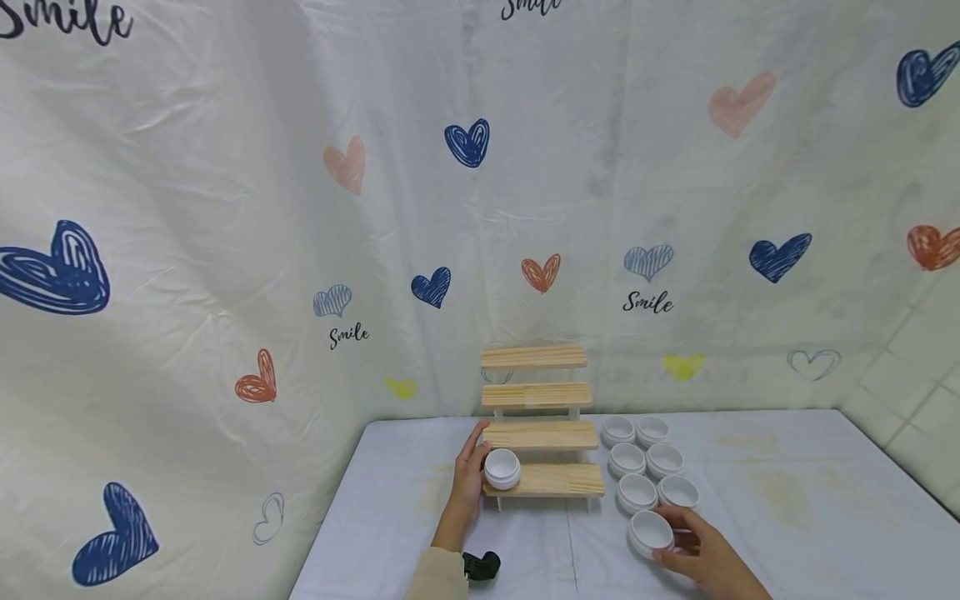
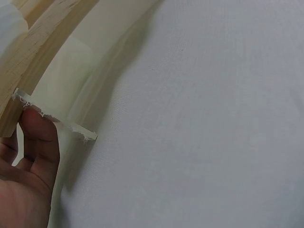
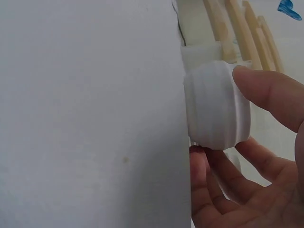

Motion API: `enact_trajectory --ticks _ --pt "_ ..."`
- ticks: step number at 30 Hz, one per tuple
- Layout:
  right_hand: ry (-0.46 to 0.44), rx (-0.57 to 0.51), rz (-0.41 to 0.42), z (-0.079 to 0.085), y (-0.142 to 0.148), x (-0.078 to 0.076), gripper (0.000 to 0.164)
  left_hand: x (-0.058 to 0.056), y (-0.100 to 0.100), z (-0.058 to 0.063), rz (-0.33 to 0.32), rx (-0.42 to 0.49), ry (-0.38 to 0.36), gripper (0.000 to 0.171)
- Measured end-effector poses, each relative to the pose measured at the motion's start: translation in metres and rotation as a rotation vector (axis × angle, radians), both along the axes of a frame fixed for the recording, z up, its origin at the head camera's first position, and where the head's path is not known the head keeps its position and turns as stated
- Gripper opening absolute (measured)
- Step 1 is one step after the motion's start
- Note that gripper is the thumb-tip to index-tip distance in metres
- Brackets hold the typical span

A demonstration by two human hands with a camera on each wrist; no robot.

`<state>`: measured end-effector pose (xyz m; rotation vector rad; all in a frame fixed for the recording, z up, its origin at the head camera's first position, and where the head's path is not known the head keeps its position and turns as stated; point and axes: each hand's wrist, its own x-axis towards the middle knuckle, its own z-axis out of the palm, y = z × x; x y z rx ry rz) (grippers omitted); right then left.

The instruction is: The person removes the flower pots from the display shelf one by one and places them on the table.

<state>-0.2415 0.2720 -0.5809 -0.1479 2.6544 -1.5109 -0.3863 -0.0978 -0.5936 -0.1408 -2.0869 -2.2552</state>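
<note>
A four-tier wooden display stand (image 1: pixel 551 435) rises in steps at the back of the table, with pale supports under its planks. My left hand (image 1: pixel 468 475) grips its left side near the lower tiers; in the left wrist view, curled fingers (image 2: pixel 40 128) sit at a plank's end, beside a ragged-edged clear support (image 2: pixel 57 118). One small white bowl (image 1: pixel 502 469) stands at the left end of the lowest plank. My right hand (image 1: pixel 701 546) pinches another small white bowl (image 1: pixel 649 533) between thumb and fingers, at the front of the group; its ridged side (image 3: pixel 216 104) shows in the right wrist view.
Behind the held bowl, several more white bowls (image 1: pixel 637 493) stand in two columns right of the stand. A black object (image 1: pixel 482 567) shows near my left sleeve. White cloth (image 1: pixel 750 500) covers the table, and a heart-printed curtain (image 1: pixel 570 192) hangs behind it.
</note>
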Motion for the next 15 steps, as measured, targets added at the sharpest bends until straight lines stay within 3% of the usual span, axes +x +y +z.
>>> enact_trajectory --ticks 9,11,15 --pt "0.0 0.103 -0.084 0.022 -0.008 0.006 0.065 -0.001 0.001 -0.001 -0.001 0.006 0.007 0.048" --pt "0.045 0.135 -0.101 0.027 -0.013 0.008 0.062 -0.001 0.001 -0.002 0.0 0.009 0.007 0.048" --pt "0.229 0.156 -0.134 0.037 -0.026 0.012 0.052 -0.001 0.001 -0.002 0.0 0.019 0.005 0.048"
